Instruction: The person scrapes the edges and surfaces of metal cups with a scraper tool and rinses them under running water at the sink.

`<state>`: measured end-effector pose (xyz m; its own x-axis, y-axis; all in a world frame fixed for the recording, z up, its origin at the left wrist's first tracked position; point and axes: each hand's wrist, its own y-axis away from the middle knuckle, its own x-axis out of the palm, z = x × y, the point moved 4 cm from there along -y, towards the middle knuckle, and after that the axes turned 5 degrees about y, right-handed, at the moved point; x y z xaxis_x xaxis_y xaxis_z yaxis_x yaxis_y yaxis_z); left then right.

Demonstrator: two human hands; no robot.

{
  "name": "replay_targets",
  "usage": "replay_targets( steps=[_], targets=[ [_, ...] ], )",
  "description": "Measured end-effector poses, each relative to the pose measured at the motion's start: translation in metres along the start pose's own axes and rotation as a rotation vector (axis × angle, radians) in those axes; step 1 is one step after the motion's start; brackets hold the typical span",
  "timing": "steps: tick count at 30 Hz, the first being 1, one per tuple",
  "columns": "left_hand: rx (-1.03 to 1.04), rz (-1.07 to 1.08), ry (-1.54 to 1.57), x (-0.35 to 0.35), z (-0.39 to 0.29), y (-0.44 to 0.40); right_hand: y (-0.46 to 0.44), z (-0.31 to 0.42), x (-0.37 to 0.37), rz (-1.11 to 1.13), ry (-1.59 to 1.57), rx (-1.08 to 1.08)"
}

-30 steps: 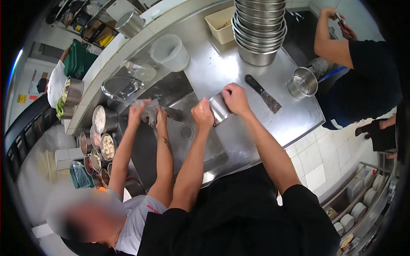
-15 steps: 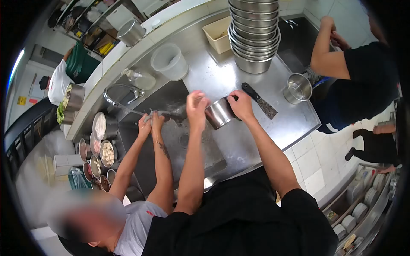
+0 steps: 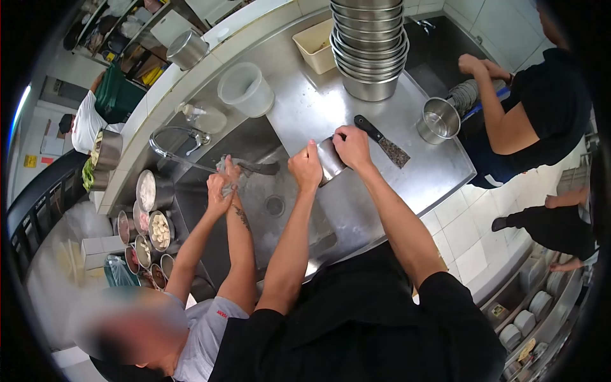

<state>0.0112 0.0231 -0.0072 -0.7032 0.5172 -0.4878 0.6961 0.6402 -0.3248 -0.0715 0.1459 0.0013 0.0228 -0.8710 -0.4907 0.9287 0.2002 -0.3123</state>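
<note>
Between my two hands is a small stainless-steel pot (image 3: 330, 161), tipped on its side above the edge where the sink meets the counter. My left hand (image 3: 306, 167) grips its left end with fingers closed. At the other end my right hand (image 3: 352, 148) is wrapped over the rim. Just right of my right hand, a scraper (image 3: 384, 141) with a black handle and a stained blade lies on the steel counter (image 3: 305, 108). Left of my hands, a co-worker's hands (image 3: 223, 181) are in the sink (image 3: 312, 229) under the faucet (image 3: 167, 153).
A tall stack of steel bowls (image 3: 370, 57) stands at the back, beside a cream bin (image 3: 316, 54). A clear plastic bucket (image 3: 246, 90) sits behind the sink. Another steel pot (image 3: 439, 121) rests near another person (image 3: 534, 114) at right. Food containers (image 3: 159, 230) line the left.
My left hand has closed onto the pot's left end, where it was apart and blurred before. The co-worker's hands in the sink have shifted, and the person at right has moved their arms.
</note>
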Motion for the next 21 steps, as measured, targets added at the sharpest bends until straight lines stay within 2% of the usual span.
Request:
replay_targets(
  steps=[2, 3, 4, 6, 7, 8, 10, 11, 12, 14, 15, 17, 18, 20, 21],
  targets=[
    [0.088, -0.039, -0.019, 0.004, -0.002, -0.009, 0.003, 0.018, -0.003, 0.054, 0.035, -0.210],
    [0.036, 0.003, 0.005, 0.003, -0.001, -0.009, 0.008, 0.033, -0.003, 0.079, -0.012, -0.292],
    [-0.023, 0.049, 0.023, -0.001, 0.002, -0.003, 0.011, 0.025, -0.001, 0.084, -0.011, -0.282],
    [-0.030, 0.024, 0.054, -0.006, 0.003, -0.002, -0.001, -0.009, 0.008, 0.018, -0.065, -0.096],
    [-0.036, 0.007, 0.109, -0.010, 0.010, 0.002, -0.003, -0.038, 0.020, 0.192, -0.132, 0.126],
    [-0.038, -0.001, 0.160, -0.013, 0.017, 0.005, -0.004, -0.042, 0.025, 0.185, -0.140, 0.122],
    [-0.031, -0.010, 0.164, -0.016, 0.022, 0.008, 0.000, -0.046, 0.029, 0.310, -0.159, 0.313],
    [-0.075, -0.017, 0.181, -0.017, 0.028, 0.009, 0.004, -0.045, 0.030, 0.271, -0.217, 0.334],
    [-0.119, -0.025, 0.197, -0.018, 0.031, 0.008, 0.009, -0.023, 0.020, 0.149, -0.187, 0.171],
    [-0.044, -0.021, 0.193, -0.014, 0.023, 0.000, 0.014, 0.026, 0.004, 0.161, -0.110, -0.076],
    [0.016, -0.009, 0.180, -0.018, 0.021, 0.006, 0.018, 0.023, 0.008, 0.171, -0.117, -0.062],
    [-0.036, 0.016, 0.213, -0.023, 0.031, 0.014, 0.003, 0.006, 0.012, 0.137, -0.015, 0.043],
    [-0.071, 0.033, 0.261, -0.021, 0.031, 0.008, -0.007, -0.006, 0.014, 0.128, -0.016, 0.026],
    [-0.087, 0.035, 0.267, -0.021, 0.030, 0.006, -0.002, -0.054, 0.040, 0.418, -0.158, 0.402],
    [-0.080, 0.016, 0.306, -0.021, 0.032, 0.006, -0.001, -0.059, 0.045, 0.443, -0.296, 0.512]
  ],
)
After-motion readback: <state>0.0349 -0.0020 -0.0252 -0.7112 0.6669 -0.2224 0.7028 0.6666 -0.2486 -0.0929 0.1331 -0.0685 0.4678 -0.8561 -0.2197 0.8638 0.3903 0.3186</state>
